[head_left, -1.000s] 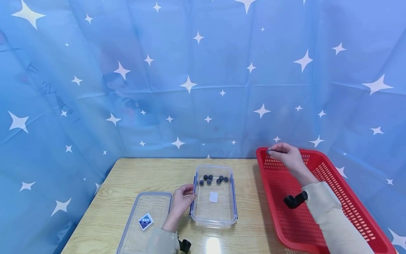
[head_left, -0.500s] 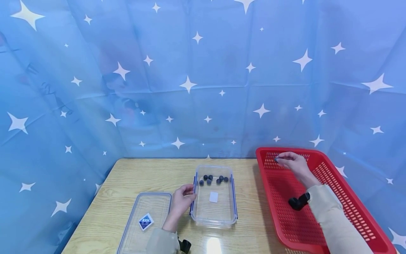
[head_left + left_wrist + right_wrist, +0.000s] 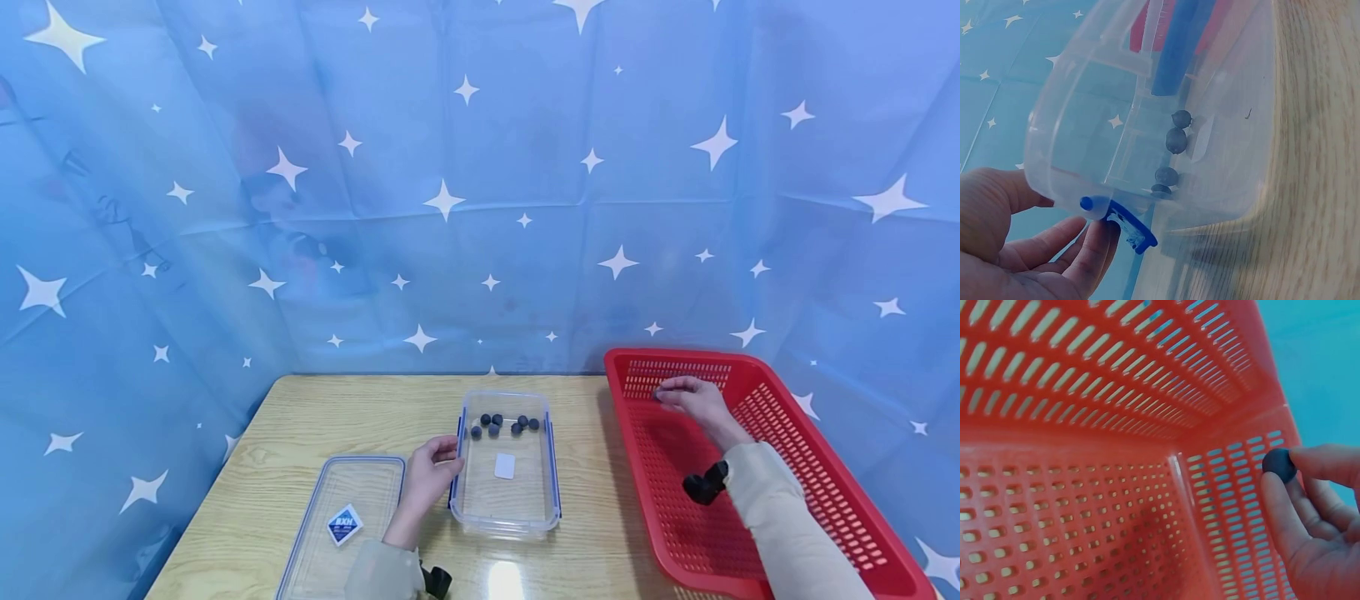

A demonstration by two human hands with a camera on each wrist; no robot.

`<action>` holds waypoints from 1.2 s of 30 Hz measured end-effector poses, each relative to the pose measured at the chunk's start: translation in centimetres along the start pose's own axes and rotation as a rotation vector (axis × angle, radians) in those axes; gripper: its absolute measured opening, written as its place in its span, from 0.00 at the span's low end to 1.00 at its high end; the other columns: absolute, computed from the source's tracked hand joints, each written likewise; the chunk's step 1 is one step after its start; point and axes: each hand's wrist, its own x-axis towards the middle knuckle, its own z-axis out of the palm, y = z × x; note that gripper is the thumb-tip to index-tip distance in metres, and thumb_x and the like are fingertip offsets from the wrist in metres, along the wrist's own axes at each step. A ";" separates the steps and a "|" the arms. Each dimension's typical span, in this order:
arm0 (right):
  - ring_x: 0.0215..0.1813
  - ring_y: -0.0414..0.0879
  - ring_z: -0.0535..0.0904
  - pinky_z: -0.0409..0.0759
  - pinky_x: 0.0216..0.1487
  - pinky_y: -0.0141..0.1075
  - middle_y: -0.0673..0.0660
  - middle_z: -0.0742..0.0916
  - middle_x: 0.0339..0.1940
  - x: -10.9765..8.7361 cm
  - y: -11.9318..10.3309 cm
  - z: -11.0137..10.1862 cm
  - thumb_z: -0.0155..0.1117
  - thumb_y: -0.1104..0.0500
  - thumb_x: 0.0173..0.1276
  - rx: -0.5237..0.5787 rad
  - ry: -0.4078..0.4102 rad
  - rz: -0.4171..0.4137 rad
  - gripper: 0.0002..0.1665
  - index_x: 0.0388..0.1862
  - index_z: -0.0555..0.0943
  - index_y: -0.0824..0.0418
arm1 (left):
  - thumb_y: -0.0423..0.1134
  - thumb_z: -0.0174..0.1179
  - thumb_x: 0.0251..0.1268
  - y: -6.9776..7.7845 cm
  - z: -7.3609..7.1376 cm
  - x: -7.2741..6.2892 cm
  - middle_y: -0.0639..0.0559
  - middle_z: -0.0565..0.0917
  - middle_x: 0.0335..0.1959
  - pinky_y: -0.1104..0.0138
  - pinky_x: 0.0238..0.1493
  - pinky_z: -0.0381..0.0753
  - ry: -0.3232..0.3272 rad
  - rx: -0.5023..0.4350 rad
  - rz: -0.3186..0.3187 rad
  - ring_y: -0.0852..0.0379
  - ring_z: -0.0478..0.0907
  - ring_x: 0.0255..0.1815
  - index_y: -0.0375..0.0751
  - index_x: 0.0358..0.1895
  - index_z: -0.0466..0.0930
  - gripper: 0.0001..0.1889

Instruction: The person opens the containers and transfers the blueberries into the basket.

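Note:
In the head view, my left hand [image 3: 431, 473] holds the left rim of a clear plastic food container [image 3: 498, 504]; in the left wrist view its fingers lie by a blue latch [image 3: 1129, 228]. Several blueberries [image 3: 493, 430] sit at the container's far end. My right hand [image 3: 701, 407] is inside the red plastic basket [image 3: 637, 467], near its back wall. Between thumb and fingertip it pinches one blueberry [image 3: 1279, 465], seen in front of the slotted wall in the right wrist view.
A clear lid [image 3: 375, 492] with a blue rim and a diamond label lies left of the container on the wooden table [image 3: 585, 483]. A blue curtain [image 3: 525, 292] with white stars hangs behind the table and on the left.
My right hand has moved from above the basket's back left rim down into the basket and slightly right, still pinching the blueberry. The left hand and container have stayed put.

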 end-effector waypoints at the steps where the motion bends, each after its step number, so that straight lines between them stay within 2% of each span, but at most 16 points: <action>1: 0.37 0.34 0.81 0.81 0.48 0.36 0.44 0.82 0.33 -0.1 0.0 0.1 0.56 0.65 0.68 -0.003 -0.003 0.003 0.15 0.48 0.71 0.75 | 0.24 0.61 0.52 0.0 0.0 0.0 0.36 0.81 0.42 0.60 0.43 0.81 0.001 0.001 0.001 0.44 0.79 0.42 0.23 0.48 0.77 0.17; 8: 0.35 0.34 0.81 0.82 0.45 0.35 0.45 0.83 0.32 -0.4 0.2 0.4 0.58 0.67 0.67 -0.008 0.008 0.022 0.16 0.48 0.72 0.77 | 0.24 0.61 0.52 0.1 0.0 -0.1 0.35 0.81 0.42 0.61 0.43 0.81 0.002 0.007 0.006 0.44 0.79 0.42 0.23 0.48 0.77 0.17; 15: 0.37 0.35 0.81 0.82 0.46 0.35 0.45 0.82 0.33 -0.6 -0.3 0.5 0.59 0.63 0.67 -0.022 0.030 0.040 0.18 0.49 0.72 0.75 | 0.25 0.61 0.52 0.2 -0.2 -0.1 0.36 0.81 0.42 0.61 0.42 0.81 -0.002 0.005 0.007 0.44 0.79 0.42 0.24 0.49 0.76 0.18; 19: 0.37 0.36 0.81 0.82 0.46 0.36 0.45 0.82 0.34 -0.1 -0.4 0.6 0.63 0.59 0.65 -0.021 0.043 -0.003 0.19 0.48 0.74 0.72 | 0.25 0.61 0.52 0.1 -0.1 -0.1 0.36 0.81 0.42 0.61 0.43 0.81 0.000 0.005 0.008 0.44 0.79 0.42 0.24 0.48 0.77 0.17; 23: 0.37 0.37 0.81 0.83 0.42 0.34 0.47 0.82 0.34 1.4 0.1 0.6 0.67 0.57 0.61 0.084 0.026 -0.049 0.14 0.42 0.79 0.63 | 0.25 0.61 0.52 0.0 -0.1 -0.1 0.36 0.81 0.42 0.62 0.43 0.81 0.002 0.003 0.014 0.44 0.79 0.42 0.24 0.48 0.77 0.17; 25: 0.38 0.37 0.81 0.83 0.42 0.33 0.48 0.82 0.35 1.6 -0.4 1.0 0.68 0.56 0.60 0.109 0.016 -0.067 0.13 0.40 0.79 0.61 | 0.25 0.61 0.52 0.0 -0.1 0.0 0.36 0.81 0.42 0.62 0.43 0.81 0.003 0.005 0.015 0.44 0.79 0.42 0.24 0.48 0.77 0.17; 29: 0.39 0.39 0.81 0.83 0.42 0.34 0.49 0.83 0.35 1.4 -1.6 2.2 0.68 0.56 0.60 0.129 0.009 -0.121 0.14 0.41 0.79 0.63 | 0.25 0.61 0.52 0.0 -0.1 0.0 0.36 0.81 0.42 0.62 0.43 0.81 0.007 0.013 0.023 0.45 0.79 0.41 0.24 0.48 0.77 0.17; 31: 0.40 0.40 0.81 0.83 0.43 0.34 0.48 0.82 0.36 1.0 -2.5 2.8 0.67 0.54 0.61 0.085 0.024 -0.123 0.17 0.43 0.77 0.63 | 0.25 0.61 0.52 0.0 -0.1 0.0 0.36 0.81 0.42 0.62 0.43 0.81 0.008 0.016 0.025 0.45 0.79 0.41 0.24 0.48 0.77 0.17; 34: 0.40 0.41 0.81 0.83 0.41 0.33 0.50 0.83 0.36 1.6 -2.3 3.0 0.68 0.54 0.61 0.121 0.024 -0.143 0.16 0.43 0.78 0.62 | 0.25 0.62 0.51 -0.1 -0.1 0.0 0.37 0.82 0.42 0.62 0.43 0.81 0.008 0.018 0.026 0.45 0.79 0.41 0.24 0.47 0.77 0.17; 36: 0.41 0.42 0.81 0.83 0.42 0.33 0.51 0.83 0.37 1.7 -2.7 3.4 0.68 0.52 0.60 0.081 0.040 -0.139 0.19 0.44 0.77 0.62 | 0.25 0.62 0.51 -0.1 -0.1 0.0 0.37 0.82 0.42 0.62 0.43 0.81 0.008 0.020 0.024 0.46 0.79 0.41 0.25 0.48 0.77 0.17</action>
